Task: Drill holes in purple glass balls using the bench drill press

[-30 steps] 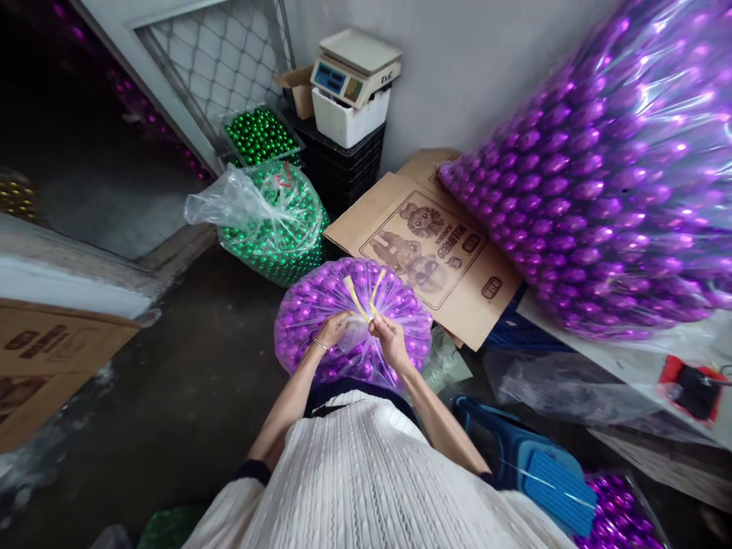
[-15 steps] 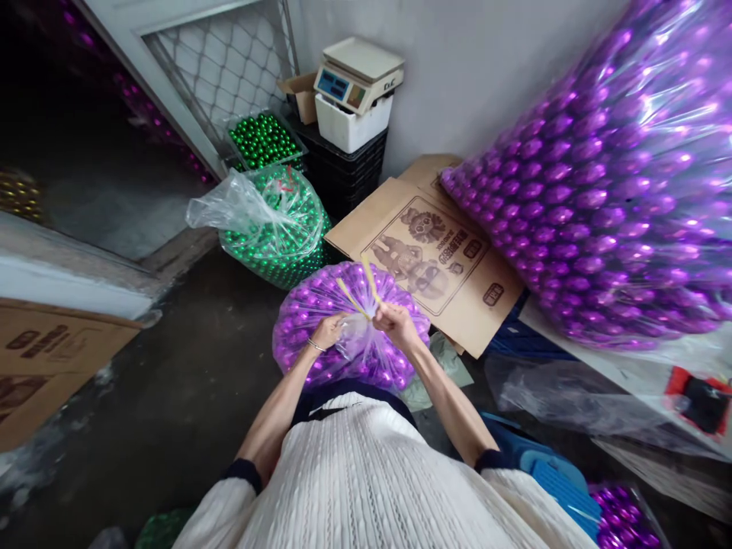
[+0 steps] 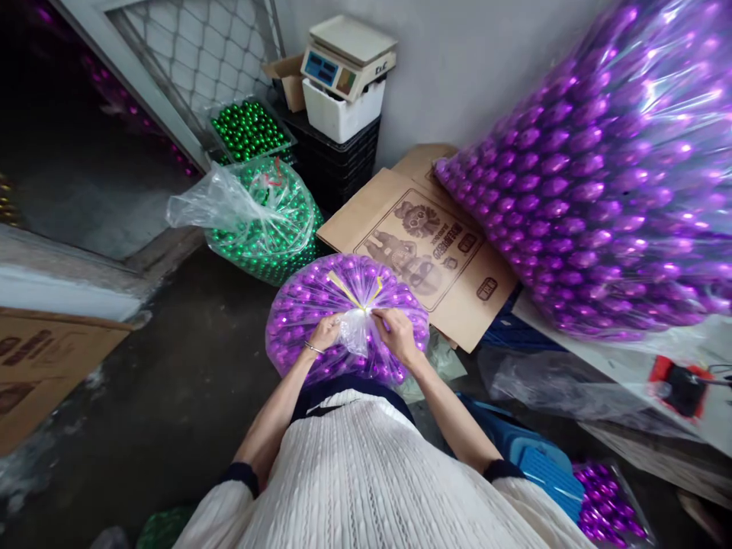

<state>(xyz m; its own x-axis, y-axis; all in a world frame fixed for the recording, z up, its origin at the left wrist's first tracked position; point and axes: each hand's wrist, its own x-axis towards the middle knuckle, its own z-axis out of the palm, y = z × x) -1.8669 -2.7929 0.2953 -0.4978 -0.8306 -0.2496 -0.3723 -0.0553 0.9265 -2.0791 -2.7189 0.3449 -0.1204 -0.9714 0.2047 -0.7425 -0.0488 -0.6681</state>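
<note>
Largest item: a clear sack of purple balls (image 3: 600, 175), filling the right side and lying on a raised surface. Beside its lower left edge is a flattened printed cardboard sheet (image 3: 423, 244).

Left of the cardboard, a clear bag of green balls (image 3: 263, 221) stands on the concrete floor, its loose plastic top flaring to the left. Behind it is a tray of green balls (image 3: 248, 130).

Centre of view, directly in front of the person: a round bag of purple balls (image 3: 297, 328). It stands on the floor, touching the near edge of the cardboard and just beside the green bag.

On black crates against the wall, an electronic scale (image 3: 346, 57) rests on a white box.

The left hand (image 3: 325, 333) is closed around the bunched neck (image 3: 355, 339) of the round bag, at its top centre. The right hand (image 3: 394, 334) has its fingers curled and pinched at the neck where a yellow strip (image 3: 353, 292) wraps it. Both ends of the strip stick up and away from the person in a V.
</note>
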